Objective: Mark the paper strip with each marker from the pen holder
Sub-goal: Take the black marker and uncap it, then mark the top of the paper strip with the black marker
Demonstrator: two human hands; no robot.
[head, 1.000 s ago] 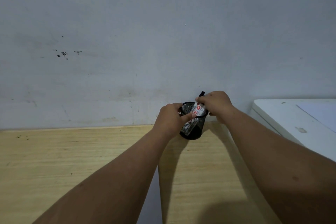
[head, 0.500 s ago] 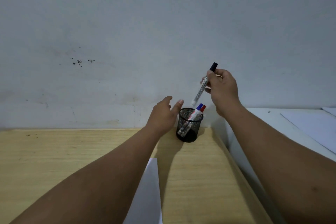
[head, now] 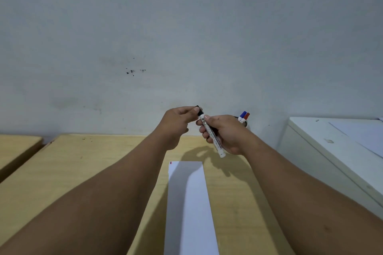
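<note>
My right hand (head: 224, 133) grips a white marker with a black cap (head: 211, 133) above the wooden table (head: 87, 163). My left hand (head: 178, 122) pinches the black cap (head: 199, 110) at the marker's top end. A long white paper strip (head: 189, 209) lies on the table below both hands, with small red and blue marks at its far left corner. The black mesh pen holder (head: 245, 124) is mostly hidden behind my right hand; a blue-capped marker (head: 242, 115) and a red-capped marker (head: 246, 116) stick out of it.
A white cabinet (head: 323, 147) with paper sheets on top stands at the right, next to the table. A second wooden surface (head: 14, 149) sits at the far left across a gap. A grey wall rises right behind the table.
My right hand lifted the black-capped marker out of the holder and brought it down toward me. My left hand left the holder and took hold of the cap. The view tilted down, showing more of the strip.
</note>
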